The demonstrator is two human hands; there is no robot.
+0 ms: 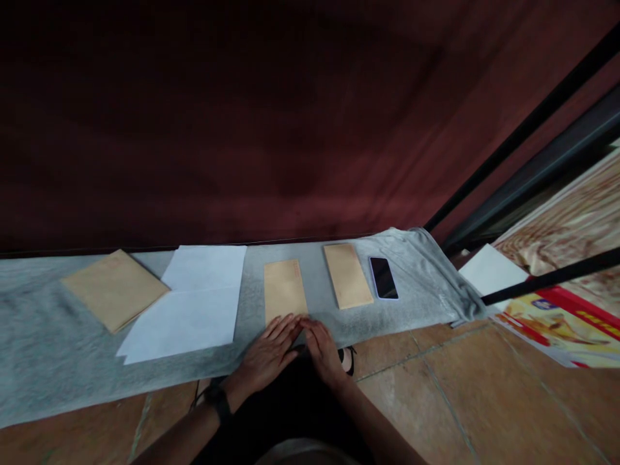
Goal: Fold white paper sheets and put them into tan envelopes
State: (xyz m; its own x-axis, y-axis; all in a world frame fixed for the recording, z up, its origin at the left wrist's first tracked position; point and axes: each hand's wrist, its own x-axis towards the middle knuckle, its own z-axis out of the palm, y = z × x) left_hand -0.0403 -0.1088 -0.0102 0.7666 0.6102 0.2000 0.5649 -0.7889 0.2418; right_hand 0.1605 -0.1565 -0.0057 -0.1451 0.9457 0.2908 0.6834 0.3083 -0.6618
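Note:
My left hand [275, 343] lies flat, fingers stretched forward, its tips at the lower edge of a brown paper envelope [285, 287]. Beside it my right hand [320, 347] rests with fingers extended, and the fingertips of both hands meet. Neither hand holds anything. To the right of that envelope is another brown envelope or small stack [347, 276], then a phone [384, 278] with a dark screen and pale lilac edge. Left of my hands are white paper sheets [194, 316], with a larger brown envelope [113, 287] overlapping their left side.
A grey cloth [43, 361] covers the long narrow surface. A dark red wall or panel [290, 129] rises behind it. Black bars [523, 129] slant at the right, near a red and yellow box [566, 323] and a white sheet [491, 271]. Tiled floor [402, 387] shows below.

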